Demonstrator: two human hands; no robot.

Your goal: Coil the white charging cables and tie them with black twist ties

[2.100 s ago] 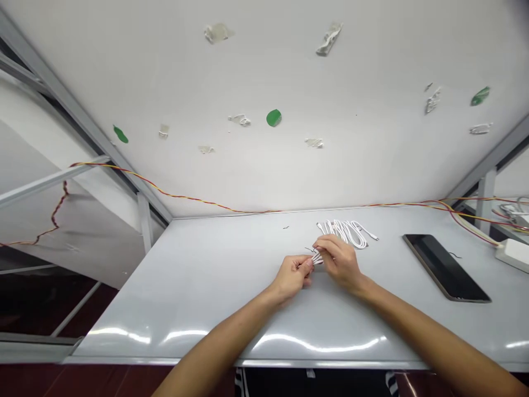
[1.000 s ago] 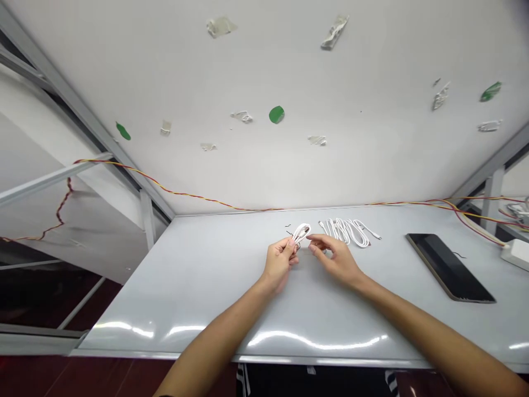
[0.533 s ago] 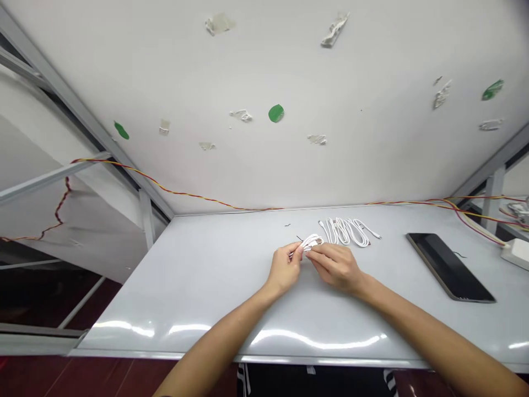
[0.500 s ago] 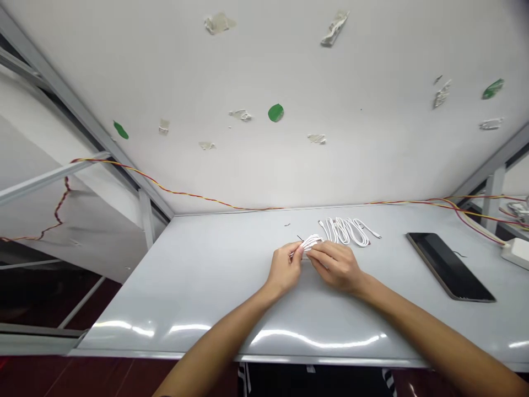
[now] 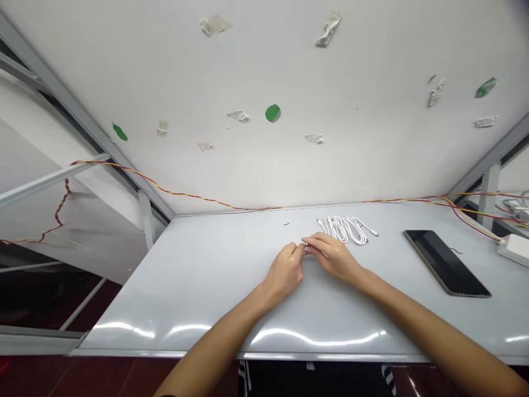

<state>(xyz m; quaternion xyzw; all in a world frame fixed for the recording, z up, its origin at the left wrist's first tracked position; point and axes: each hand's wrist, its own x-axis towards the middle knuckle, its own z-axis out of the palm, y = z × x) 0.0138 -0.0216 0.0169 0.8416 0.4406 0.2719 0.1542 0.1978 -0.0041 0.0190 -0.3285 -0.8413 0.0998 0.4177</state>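
Observation:
My left hand is closed around a bundled white cable, of which only a small bit shows between the hands. Thumb and fingertips of my right hand pinch at the bundle, touching the left fingers. A thin dark tie seems to be at the fingertips, but it is too small and covered to be sure. Just behind my right hand, a second white cable lies on the table in loose loops, its plug ends pointing left and right.
A black tablet lies on the grey table at the right, with a short dark tie beside it. Another small tie lies near the back. A white power strip sits at the right edge. Twisted red-yellow wire runs along the wall.
The cable bundle, plainly seen before with a dark tie sticking out, is now mostly covered by my hands. My left hand has turned over, and the right fingers have come over the bundle.

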